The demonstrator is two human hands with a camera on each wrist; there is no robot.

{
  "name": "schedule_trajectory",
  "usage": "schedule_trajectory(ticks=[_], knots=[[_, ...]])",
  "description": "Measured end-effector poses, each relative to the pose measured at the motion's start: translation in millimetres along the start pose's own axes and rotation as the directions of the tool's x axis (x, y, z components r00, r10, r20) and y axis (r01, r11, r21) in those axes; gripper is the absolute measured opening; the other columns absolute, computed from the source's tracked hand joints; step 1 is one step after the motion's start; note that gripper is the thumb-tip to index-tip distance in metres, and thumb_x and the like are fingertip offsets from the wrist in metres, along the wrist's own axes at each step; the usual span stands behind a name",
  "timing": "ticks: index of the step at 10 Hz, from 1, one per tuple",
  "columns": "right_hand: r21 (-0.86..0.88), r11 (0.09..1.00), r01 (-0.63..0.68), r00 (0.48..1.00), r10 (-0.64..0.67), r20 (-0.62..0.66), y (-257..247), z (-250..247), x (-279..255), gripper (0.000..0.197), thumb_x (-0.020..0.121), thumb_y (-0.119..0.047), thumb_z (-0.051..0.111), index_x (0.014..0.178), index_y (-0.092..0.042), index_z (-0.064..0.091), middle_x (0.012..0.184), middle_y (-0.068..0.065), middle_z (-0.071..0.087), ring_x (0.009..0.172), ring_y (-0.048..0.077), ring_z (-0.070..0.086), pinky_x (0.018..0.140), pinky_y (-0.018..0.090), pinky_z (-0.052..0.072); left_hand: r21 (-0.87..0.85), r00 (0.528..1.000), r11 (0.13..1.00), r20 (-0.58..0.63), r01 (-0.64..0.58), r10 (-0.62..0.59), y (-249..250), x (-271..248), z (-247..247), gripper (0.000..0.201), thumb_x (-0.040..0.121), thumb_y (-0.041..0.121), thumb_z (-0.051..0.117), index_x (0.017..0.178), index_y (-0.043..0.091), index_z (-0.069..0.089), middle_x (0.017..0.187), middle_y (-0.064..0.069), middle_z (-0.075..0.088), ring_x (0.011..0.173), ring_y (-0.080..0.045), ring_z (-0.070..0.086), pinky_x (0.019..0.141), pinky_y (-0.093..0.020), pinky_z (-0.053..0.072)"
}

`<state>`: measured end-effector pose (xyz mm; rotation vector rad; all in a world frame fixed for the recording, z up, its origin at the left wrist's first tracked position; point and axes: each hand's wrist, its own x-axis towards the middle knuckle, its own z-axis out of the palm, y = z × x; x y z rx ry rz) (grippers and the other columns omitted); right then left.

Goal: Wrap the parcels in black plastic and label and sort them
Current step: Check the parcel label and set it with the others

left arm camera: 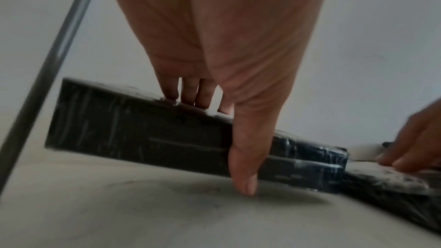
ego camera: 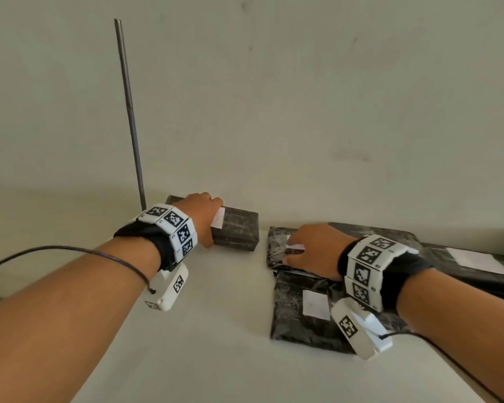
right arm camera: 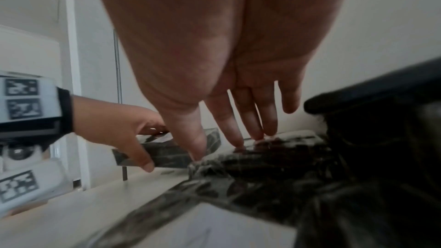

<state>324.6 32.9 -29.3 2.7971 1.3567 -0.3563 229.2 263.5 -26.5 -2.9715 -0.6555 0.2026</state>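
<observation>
Now gripping the boxy parcel (ego camera: 236, 231) beside the metal rod (ego camera: 128, 106) on the bench (ego camera: 210, 330), left hand (ego camera: 200, 218) curled over its labelled top, thumb down the near side. Pressing flat with straight fingers, right hand (ego camera: 310, 248) on the small parcel (ego camera: 277, 245) right of the rod. Probably best keeping both labels upward and sliding each parcel, not lifting, toward its own pile.

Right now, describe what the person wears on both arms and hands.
Both hands, left hand and right hand, are bare. Each wrist carries a black strap with white blocks printed with black square codes, a white camera unit beneath, and a thin dark cable. No sleeves show.
</observation>
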Motion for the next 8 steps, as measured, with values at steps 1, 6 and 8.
schedule_trajectory(ticks=[1,6,8], knots=[[-0.052,0.999,0.014,1.000,-0.013,0.010,1.5,9.8,10.4,0.051,0.106,-0.048,0.050,0.126,-0.006,0.069,0.124,0.011,0.069,0.111,0.027,0.065,0.095,0.038,0.054,-0.069,0.999,0.997,0.034,-0.035,0.038,5.2,21.0,11.7,0.079,0.080,0.035,0.088,0.146,0.018,0.048,0.137,-0.010,0.050,0.126,-0.029,0.054,0.104,-0.039,0.047],[-0.152,0.988,0.023,0.987,0.002,0.161,-12.2,13.1,-35.4,0.101,0.082,-0.077,0.068,0.159,-0.017,0.039,0.163,0.011,0.038,0.150,0.033,0.035,0.125,0.048,0.025,-0.150,0.975,0.965,0.002,-0.217,0.220,33.0,5.6,21.3,0.045,0.100,0.024,0.064,0.143,0.012,0.058,0.138,-0.010,0.061,0.129,-0.030,0.056,0.105,-0.035,0.044],[-0.111,0.993,0.028,1.000,-0.027,0.005,-18.0,15.3,-58.9,0.063,0.099,-0.058,0.059,0.145,-0.016,0.052,0.143,0.009,0.054,0.135,0.030,0.050,0.124,0.047,0.026,-0.270,0.968,0.930,-0.071,-0.250,0.239,68.0,-38.5,13.1,0.015,0.099,0.010,0.055,0.106,0.011,0.069,0.111,-0.011,0.071,0.103,-0.029,0.064,0.080,-0.030,0.044]])
